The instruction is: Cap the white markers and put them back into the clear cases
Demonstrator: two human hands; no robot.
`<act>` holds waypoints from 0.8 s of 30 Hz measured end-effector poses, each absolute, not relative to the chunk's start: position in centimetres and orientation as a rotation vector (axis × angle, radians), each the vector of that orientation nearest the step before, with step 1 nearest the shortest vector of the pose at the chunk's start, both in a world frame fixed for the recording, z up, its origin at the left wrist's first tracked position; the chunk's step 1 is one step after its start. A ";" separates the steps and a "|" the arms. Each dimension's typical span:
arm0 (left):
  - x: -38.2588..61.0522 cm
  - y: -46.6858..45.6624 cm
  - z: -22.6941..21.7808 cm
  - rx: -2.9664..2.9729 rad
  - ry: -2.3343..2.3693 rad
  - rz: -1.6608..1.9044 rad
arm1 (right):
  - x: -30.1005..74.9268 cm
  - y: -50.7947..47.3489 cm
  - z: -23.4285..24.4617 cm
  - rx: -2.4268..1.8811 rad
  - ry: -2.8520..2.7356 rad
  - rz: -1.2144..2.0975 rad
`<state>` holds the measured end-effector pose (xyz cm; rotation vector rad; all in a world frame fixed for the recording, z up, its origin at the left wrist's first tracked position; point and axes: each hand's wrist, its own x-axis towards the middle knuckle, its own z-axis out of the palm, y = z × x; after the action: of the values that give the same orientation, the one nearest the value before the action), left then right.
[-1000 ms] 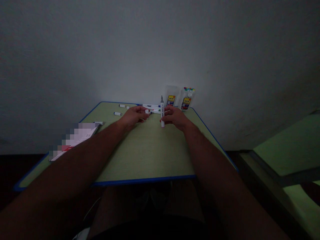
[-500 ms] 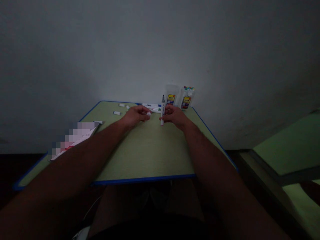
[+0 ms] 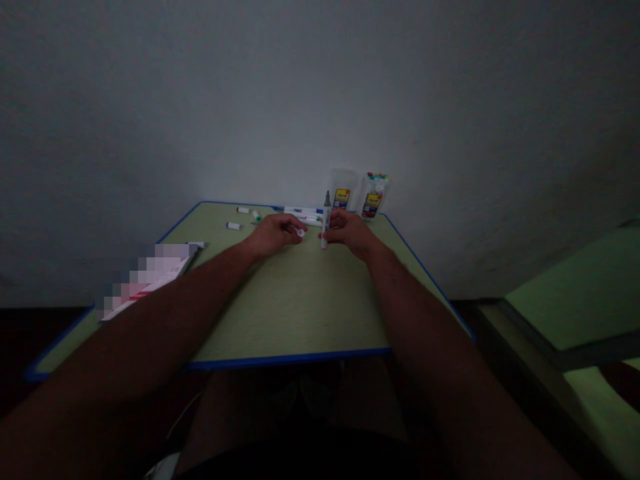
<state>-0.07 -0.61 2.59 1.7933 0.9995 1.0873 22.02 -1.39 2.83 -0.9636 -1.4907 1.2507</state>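
Observation:
My right hand [image 3: 349,233] is closed around a white marker [image 3: 325,222] held upright, its grey tip uncapped and pointing up. My left hand [image 3: 273,234] pinches a small white cap [image 3: 300,232] just left of the marker. Both hands rest at the far end of a green desk [image 3: 290,300] with a blue edge. Behind them lie several white markers [image 3: 303,215] in a row.
Two clear marker packs [image 3: 342,193] [image 3: 374,195] lean on the wall at the desk's far right. Loose caps [image 3: 233,226] [image 3: 256,215] lie far left. A paper booklet [image 3: 145,280] sits on the left edge. Another green desk [image 3: 575,300] stands to the right.
My left hand has lifted the cap off the table and brought it slightly right, towards the marker. The right hand has kept the marker upright, nearly still.

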 end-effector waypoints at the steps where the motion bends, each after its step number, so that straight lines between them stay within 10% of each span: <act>1: -0.1 -0.6 2.6 1.796 1.000 1.089 | 22.0 -1.4 2.8 -0.963 -1.491 1.253; 24: -0.3 0.0 1.9 1.606 0.971 1.207 | 22.0 -1.5 3.1 -1.062 -1.423 1.209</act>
<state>-0.26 0.02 1.89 1.6064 0.9712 1.2073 21.98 -1.45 3.08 -1.0619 -1.4226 1.2087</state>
